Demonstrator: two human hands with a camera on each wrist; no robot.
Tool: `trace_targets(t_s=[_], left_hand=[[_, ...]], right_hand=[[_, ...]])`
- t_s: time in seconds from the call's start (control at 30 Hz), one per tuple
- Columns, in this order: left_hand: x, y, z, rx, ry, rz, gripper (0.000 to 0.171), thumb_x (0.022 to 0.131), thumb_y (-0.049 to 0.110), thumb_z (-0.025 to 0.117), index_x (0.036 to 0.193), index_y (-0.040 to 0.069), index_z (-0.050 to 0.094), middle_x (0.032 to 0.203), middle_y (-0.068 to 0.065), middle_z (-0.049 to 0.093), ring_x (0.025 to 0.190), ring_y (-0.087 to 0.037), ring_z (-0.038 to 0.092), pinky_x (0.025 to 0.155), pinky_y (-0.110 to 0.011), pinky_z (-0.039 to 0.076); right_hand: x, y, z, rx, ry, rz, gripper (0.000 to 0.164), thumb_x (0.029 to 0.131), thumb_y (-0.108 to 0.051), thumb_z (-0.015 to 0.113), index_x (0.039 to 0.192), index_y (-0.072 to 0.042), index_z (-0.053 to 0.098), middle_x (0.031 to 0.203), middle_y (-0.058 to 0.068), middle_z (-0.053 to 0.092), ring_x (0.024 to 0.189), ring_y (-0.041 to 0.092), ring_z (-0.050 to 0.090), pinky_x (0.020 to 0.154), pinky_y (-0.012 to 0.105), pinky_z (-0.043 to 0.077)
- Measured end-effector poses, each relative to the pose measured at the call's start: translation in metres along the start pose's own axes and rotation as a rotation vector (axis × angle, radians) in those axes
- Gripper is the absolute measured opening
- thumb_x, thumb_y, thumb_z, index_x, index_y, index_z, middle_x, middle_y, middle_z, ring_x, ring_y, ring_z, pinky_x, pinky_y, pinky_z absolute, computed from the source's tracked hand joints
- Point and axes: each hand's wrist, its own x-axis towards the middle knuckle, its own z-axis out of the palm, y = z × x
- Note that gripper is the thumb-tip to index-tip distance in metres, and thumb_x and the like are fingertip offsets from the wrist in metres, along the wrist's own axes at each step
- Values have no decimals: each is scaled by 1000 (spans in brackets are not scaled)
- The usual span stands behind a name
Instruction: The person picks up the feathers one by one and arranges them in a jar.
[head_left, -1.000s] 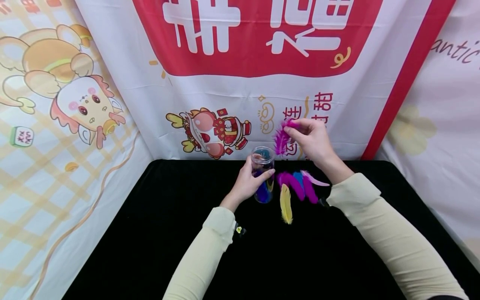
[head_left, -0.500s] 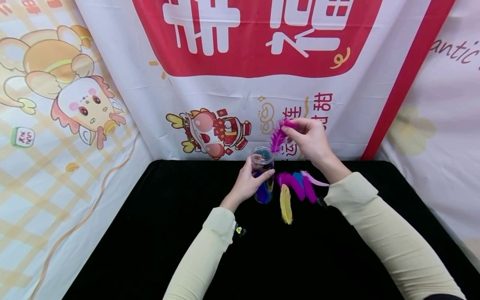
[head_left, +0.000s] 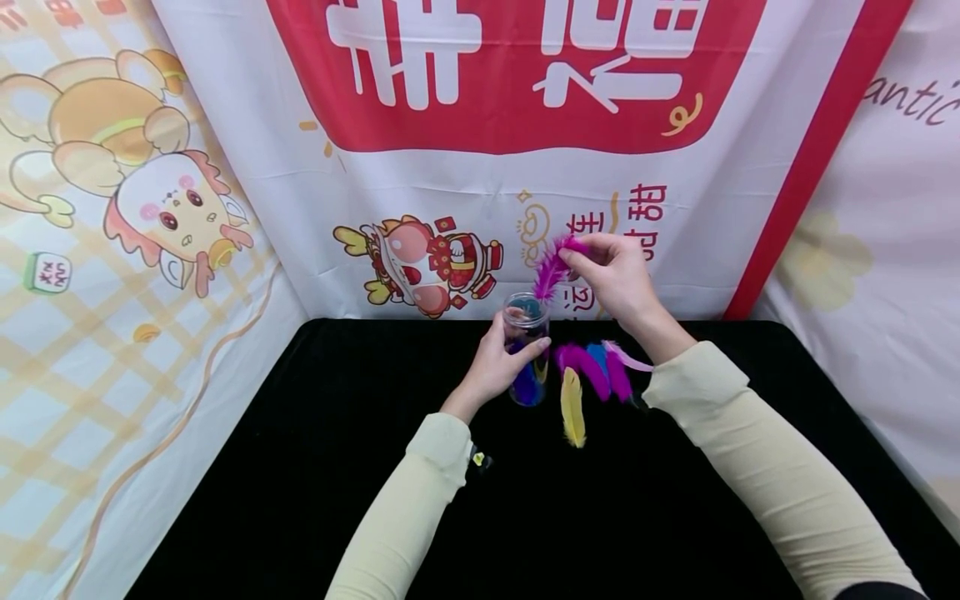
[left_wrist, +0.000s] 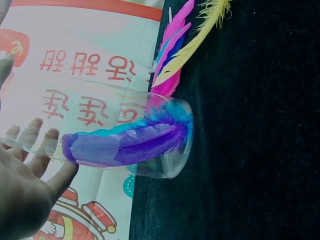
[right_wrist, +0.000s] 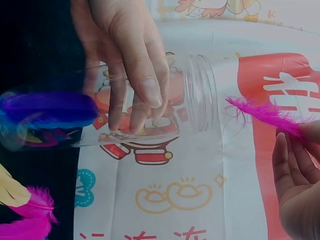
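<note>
1 magenta feather (head_left: 551, 273) near jar (head_left: 527, 329)

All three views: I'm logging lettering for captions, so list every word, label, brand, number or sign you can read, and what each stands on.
"antic": right sheet
"福", sideways, partly cut off: red panel
"活甜甜", red: white banner
"运连连", red: white banner, partly hidden
Other large character on the red panel: cut off, uncertain
Green tile drawn on the left sheet: too small
Red marks, left sheet's top: cut off
Jar: no lettering visible
</note>
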Motion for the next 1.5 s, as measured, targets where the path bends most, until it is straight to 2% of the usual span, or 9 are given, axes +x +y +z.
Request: trace_targets(t_s=[0.23, 0.5, 0.7, 0.97, 1.07, 1.17, 1.27, 1.37, 1.5], left_hand=[[-2, 6, 0, -12, -7, 4, 68, 95, 34, 75, 144, 5, 38, 133, -23, 60, 126, -34, 58, 112, -57, 40], [0, 0, 1, -13, 8, 11, 68, 95, 34, 75, 145, 5, 39, 131, -19, 62, 127, -35, 58, 112, -58, 40], [0, 0, 1, 0, 10, 9, 70, 94, 36, 76, 145, 5, 39, 128, -14, 64, 123, -28, 60, 112, -55, 41], [-1, -1, 1, -9, 7, 5, 66, 94, 37, 75, 143, 9, 40, 130, -18, 62, 120, -26, 60, 112, -57, 41], [-1, -3, 2, -9, 9, 9, 62, 94, 37, 75, 140, 13, 42, 129, -20, 63, 118, -25, 61, 111, -56, 42], [-1, -4, 2, -3, 14, 9, 62, 94, 38, 76, 139, 14, 42, 127, -17, 65, 117, -23, 63, 111, -53, 43], [-1, -4, 3, 3, 15, 8, 63, 93, 40, 76, 139, 14, 43, 124, -11, 66, 116, -22, 63, 110, -50, 45], [-1, -4, 3, 0, 14, 9, 63, 93, 40, 76, 139, 14, 43, 123, -8, 66, 116, -21, 63, 110, -51, 44], [-1, -3, 2, 4, 17, 9, 62, 93, 40, 76, 139, 15, 43, 122, -8, 67, 117, -21, 63, 110, -51, 44]], right_hand=[[-2, 4, 2, -71, -31, 29, 21, 94, -16, 77, 105, 2, 77, 90, 2, 76, 79, 19, 70, 70, 22, 56], [-9, 4, 1, -172, -109, 12, 20, 96, -15, 75, 108, 1, 77, 96, 18, 75, 74, 13, 64, 60, 19, 49], [-15, 1, 3, -192, -148, 6, 17, 96, -5, 71, 107, 8, 74, 98, 28, 73, 79, 29, 67, 59, 19, 48], [-16, 21, 2, -198, -184, 16, 20, 96, -17, 74, 108, -1, 78, 95, 18, 76, 80, 27, 69, 63, 20, 52], [-18, 23, 2, -202, -203, 20, 20, 97, -16, 73, 109, 0, 77, 95, 18, 76, 81, 30, 69, 63, 22, 52], [-21, 16, 4, -209, -223, 43, 19, 98, -11, 71, 109, 3, 76, 96, 22, 75, 81, 33, 68, 62, 22, 52], [-26, 2, 6, -227, -237, 58, 17, 98, -7, 70, 108, 6, 74, 96, 25, 74, 77, 29, 67, 62, 22, 52], [-30, -8, 7, -248, -246, 55, 17, 98, -5, 69, 107, 8, 74, 96, 26, 73, 71, 17, 63, 61, 22, 52], [-27, -1, 8, -252, -250, 37, 17, 97, -6, 70, 107, 6, 75, 97, 23, 74, 68, 10, 61, 60, 22, 52]])
